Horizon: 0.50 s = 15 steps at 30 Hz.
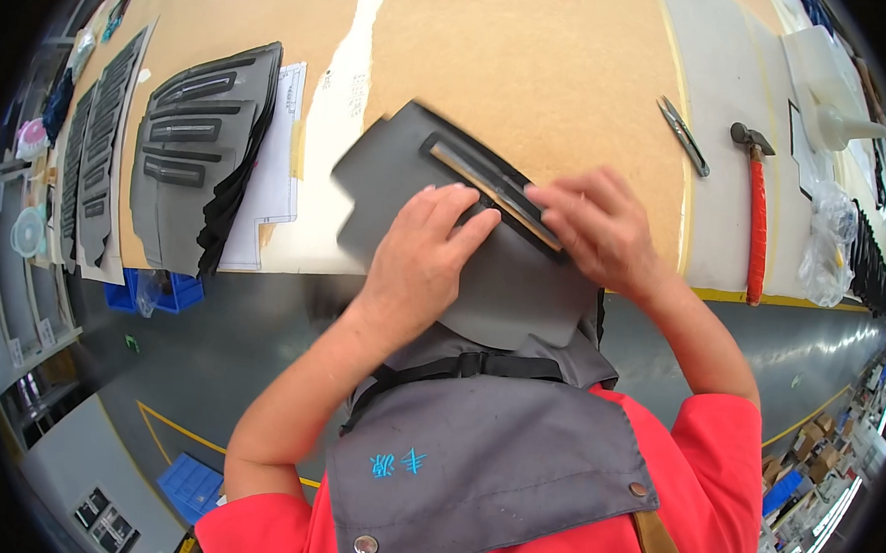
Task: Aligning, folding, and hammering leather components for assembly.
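Note:
A grey fabric panel (384, 153) lies slanted across the table's near edge, its lower part hanging toward my apron. A long slot (459, 167) framed in black runs diagonally across it, and tan shows through the opening. My left hand (420, 245) has its fingers bent and its thumb close to the index finger, gripping the panel at the slot's near edge. Across the slot, my right hand (601, 230) is closed, thumb and fingers pinching the panel near the slot's right end. Exactly what lies between the right fingertips is partly hidden. The panel's left edge is blurred.
At left, stacked grey panels (183, 163) with black-framed slots lie on white paper (286, 168). Thread snips (684, 139), a red-handled hammer (757, 213), a clear plastic bag (831, 247) and a white bottle (832, 117) lie at right. Blue bins (177, 293) sit below the table's left edge.

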Tool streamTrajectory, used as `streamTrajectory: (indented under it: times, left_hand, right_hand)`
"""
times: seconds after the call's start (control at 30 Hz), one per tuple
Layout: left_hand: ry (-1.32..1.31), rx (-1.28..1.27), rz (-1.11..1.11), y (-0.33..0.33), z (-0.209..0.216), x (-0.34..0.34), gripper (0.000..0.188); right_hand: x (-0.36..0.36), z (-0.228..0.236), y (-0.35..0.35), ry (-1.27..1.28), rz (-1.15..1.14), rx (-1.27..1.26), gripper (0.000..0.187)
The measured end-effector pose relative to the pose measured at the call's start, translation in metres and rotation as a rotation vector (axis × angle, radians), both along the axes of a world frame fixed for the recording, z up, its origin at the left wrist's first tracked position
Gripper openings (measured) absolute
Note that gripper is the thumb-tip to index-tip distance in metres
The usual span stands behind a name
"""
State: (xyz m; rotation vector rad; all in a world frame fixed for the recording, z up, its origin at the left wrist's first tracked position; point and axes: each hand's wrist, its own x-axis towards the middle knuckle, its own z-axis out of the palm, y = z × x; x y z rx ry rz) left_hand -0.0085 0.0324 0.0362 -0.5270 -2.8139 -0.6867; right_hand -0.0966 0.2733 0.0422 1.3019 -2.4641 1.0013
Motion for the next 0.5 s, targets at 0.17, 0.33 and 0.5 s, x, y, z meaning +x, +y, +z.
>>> streamTrajectory:
  times: [0.17, 0.33, 0.5]
  left_hand:
    - [-0.103, 0.129, -0.176, -0.026, 0.021, -0.046, 0.031]
    - [-0.158, 0.073, 0.069, -0.032, 0.014, -0.039, 0.029]
    - [-0.031, 0.011, -0.043, -0.048, -0.005, -0.084, 0.031]
  right_hand:
    - [-0.038, 0.002, -0.032, 0.033, -0.018, -0.081, 0.012]
    - [-0.038, -0.018, -0.016, 0.017, -0.065, 0.015, 0.009]
    - [-0.009, -0.005, -0.010, 0.108, -0.116, 0.111, 0.010]
